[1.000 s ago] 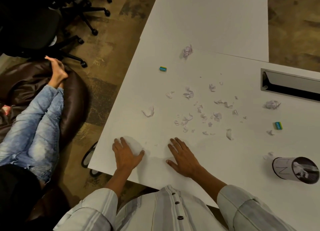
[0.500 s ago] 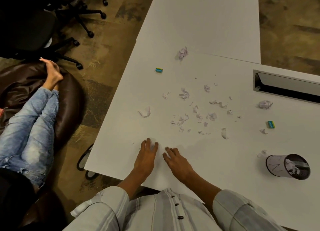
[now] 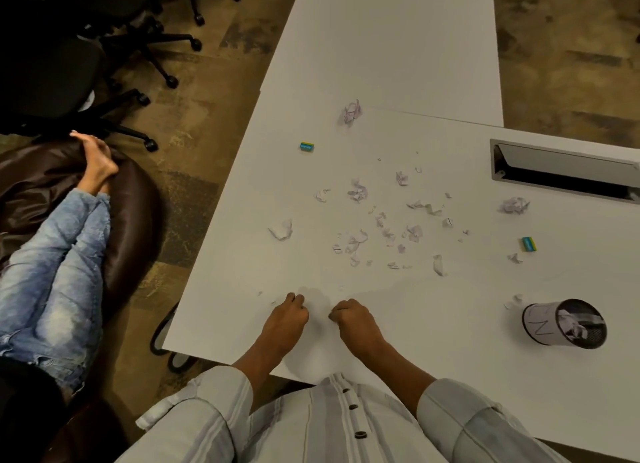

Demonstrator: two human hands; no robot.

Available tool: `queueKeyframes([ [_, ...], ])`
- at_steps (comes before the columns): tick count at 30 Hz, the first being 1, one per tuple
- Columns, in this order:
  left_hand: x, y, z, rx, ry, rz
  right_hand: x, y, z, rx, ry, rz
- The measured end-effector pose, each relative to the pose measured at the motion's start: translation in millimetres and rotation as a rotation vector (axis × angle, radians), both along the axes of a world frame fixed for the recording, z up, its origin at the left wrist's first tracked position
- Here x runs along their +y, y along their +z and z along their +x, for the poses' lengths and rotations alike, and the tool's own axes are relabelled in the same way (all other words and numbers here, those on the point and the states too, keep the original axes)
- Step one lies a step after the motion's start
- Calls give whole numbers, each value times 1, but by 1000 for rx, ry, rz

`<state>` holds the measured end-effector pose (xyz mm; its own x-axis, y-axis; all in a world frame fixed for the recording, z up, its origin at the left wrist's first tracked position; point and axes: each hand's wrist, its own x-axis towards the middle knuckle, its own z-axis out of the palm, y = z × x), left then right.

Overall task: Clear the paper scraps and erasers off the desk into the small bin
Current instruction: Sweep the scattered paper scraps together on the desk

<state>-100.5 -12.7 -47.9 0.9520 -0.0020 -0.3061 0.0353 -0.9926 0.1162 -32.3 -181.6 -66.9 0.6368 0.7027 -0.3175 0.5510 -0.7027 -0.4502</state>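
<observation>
Desk: far half lay bare.
Left hand: fingers curled shut near the front edge, contents untellable.
Right hand: likewise.
Bin: right edge.

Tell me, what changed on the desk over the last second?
Both hands slid together and curled from flat into loose fists: left hand, right hand. Whether they hold anything is unclear. The scraps, both erasers and the bin stayed put.
</observation>
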Motion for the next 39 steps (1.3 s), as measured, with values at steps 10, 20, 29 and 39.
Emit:
queueKeyframes([
  [10, 9, 0, 18, -119, 713, -503, -73, 38, 30, 747, -1160, 581],
  [20, -63, 43, 95, -153, 711, -832, -243, 112, 77, 458, -1551, 939],
  [29, -259, 98, 181, -70, 354, -1152, -325, 125, 109, -73, -1516, 393],
  [39, -377, 91, 214, 221, 115, -1119, -368, 131, 112, 51, -1472, 320],
])
